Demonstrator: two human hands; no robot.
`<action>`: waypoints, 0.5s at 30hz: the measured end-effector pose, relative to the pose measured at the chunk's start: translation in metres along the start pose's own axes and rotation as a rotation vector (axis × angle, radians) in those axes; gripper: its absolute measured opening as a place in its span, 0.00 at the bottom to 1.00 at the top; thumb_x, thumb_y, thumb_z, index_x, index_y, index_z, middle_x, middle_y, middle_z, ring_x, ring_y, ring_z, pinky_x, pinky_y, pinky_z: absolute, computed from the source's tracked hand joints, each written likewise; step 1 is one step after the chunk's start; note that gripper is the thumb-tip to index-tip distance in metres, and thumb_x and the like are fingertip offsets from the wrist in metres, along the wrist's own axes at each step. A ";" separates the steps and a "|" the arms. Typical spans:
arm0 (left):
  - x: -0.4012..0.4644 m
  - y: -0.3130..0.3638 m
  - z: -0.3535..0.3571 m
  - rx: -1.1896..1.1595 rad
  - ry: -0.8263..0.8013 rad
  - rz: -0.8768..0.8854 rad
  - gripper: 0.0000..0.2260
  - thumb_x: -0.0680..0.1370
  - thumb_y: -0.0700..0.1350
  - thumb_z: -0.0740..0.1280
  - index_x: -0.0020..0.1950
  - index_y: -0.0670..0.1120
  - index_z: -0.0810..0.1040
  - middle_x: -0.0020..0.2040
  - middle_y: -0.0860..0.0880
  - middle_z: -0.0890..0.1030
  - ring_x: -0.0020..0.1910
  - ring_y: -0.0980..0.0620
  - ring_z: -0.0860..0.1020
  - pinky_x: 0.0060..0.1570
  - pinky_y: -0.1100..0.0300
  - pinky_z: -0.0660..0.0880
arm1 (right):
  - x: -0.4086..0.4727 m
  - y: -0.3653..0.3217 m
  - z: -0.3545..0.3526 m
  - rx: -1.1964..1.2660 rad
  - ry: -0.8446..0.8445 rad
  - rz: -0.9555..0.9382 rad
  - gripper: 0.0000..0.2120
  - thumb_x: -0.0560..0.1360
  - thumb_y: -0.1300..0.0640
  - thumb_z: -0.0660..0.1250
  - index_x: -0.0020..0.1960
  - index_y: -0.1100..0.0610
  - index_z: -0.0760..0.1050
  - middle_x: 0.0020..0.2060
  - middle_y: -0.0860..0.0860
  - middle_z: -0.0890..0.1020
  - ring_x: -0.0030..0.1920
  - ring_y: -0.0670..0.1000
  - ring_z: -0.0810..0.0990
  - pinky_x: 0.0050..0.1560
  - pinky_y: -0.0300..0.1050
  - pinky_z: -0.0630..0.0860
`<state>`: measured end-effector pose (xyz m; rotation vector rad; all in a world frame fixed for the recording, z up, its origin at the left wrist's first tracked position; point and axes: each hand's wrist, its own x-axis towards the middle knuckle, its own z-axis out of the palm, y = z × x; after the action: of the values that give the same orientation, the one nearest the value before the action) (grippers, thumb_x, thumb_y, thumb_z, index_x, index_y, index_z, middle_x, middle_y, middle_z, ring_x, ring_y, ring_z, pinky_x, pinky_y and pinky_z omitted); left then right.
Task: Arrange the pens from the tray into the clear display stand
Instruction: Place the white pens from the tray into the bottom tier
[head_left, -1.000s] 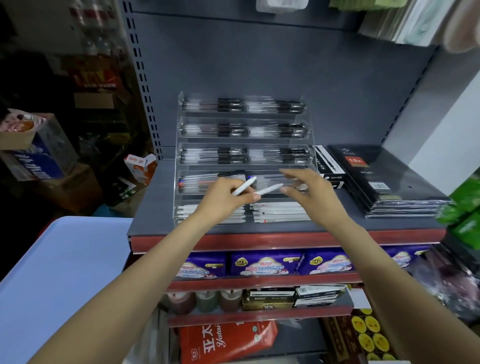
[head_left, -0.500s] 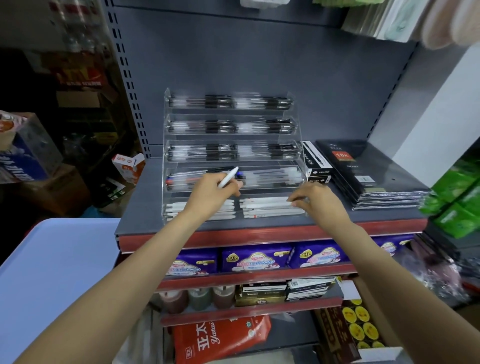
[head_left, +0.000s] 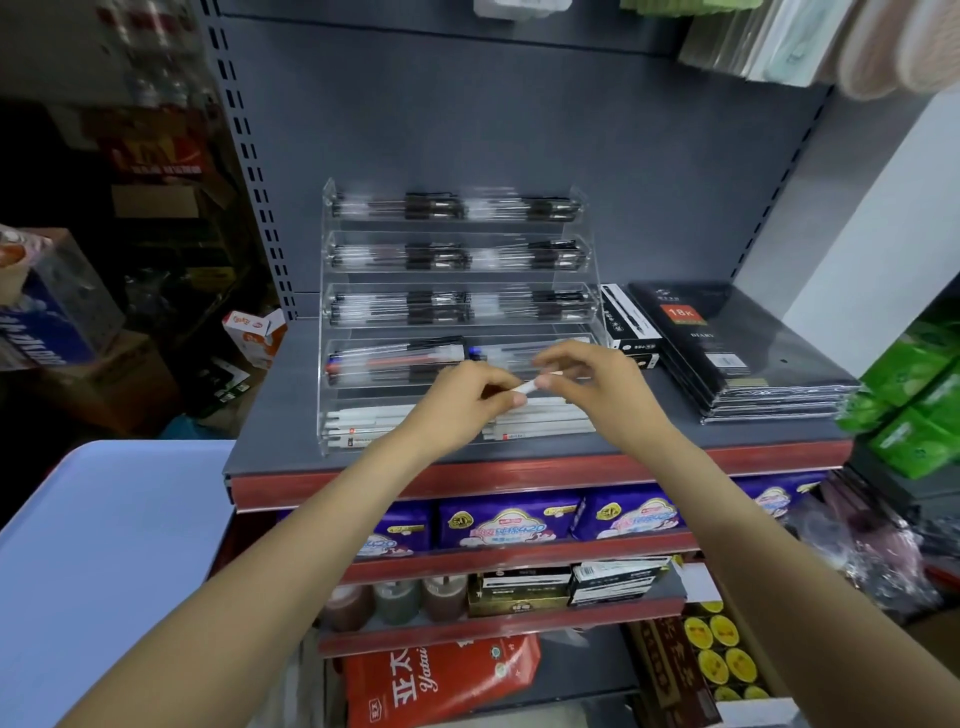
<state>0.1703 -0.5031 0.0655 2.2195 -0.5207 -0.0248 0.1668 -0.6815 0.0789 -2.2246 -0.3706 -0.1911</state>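
A clear tiered display stand (head_left: 326, 332) sits on the grey shelf. Its upper tiers hold dark-capped pens (head_left: 436, 208), and one tier below them has red and blue pens (head_left: 384, 361). White pens lie in the bottom tier, left (head_left: 363, 420) and right (head_left: 548, 420). In front of the lower tiers my left hand (head_left: 460, 402) and my right hand (head_left: 602, 387) meet. Both pinch one white pen (head_left: 529, 387), of which only a short piece shows between the fingers.
Black pen boxes (head_left: 628, 325) and a stack of black wrapped notebooks (head_left: 727, 353) lie right of the stand. A pale blue flat surface (head_left: 104, 545) is at lower left. Green packs (head_left: 914, 405) stand at the right edge. Purple packets (head_left: 509, 522) fill the shelf below.
My right hand left the bottom right tier, where it set a white pen down, and came back to my left hand. Both hands now pinch the pen that the left hand held.
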 end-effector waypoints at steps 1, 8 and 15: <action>0.001 0.001 0.001 -0.034 0.021 -0.013 0.08 0.76 0.45 0.68 0.51 0.43 0.81 0.35 0.51 0.77 0.33 0.57 0.73 0.36 0.66 0.68 | 0.001 0.001 0.000 -0.006 -0.010 -0.018 0.03 0.72 0.59 0.71 0.45 0.53 0.80 0.38 0.43 0.80 0.41 0.41 0.78 0.45 0.31 0.72; -0.004 -0.016 -0.015 -0.004 0.115 -0.113 0.06 0.74 0.38 0.70 0.50 0.45 0.81 0.42 0.52 0.79 0.42 0.58 0.76 0.41 0.74 0.71 | 0.000 0.027 -0.019 -0.032 0.076 0.050 0.04 0.71 0.63 0.71 0.45 0.59 0.83 0.42 0.52 0.83 0.46 0.52 0.80 0.52 0.42 0.75; 0.001 -0.015 0.000 0.136 0.187 -0.166 0.06 0.74 0.39 0.70 0.51 0.44 0.82 0.42 0.49 0.81 0.42 0.57 0.76 0.48 0.66 0.71 | 0.007 0.039 -0.007 -0.433 -0.013 0.038 0.06 0.75 0.62 0.67 0.49 0.60 0.82 0.50 0.55 0.81 0.52 0.54 0.79 0.52 0.44 0.74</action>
<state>0.1768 -0.4954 0.0545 2.3635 -0.2407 0.1329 0.1864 -0.7081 0.0568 -2.6579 -0.3150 -0.2561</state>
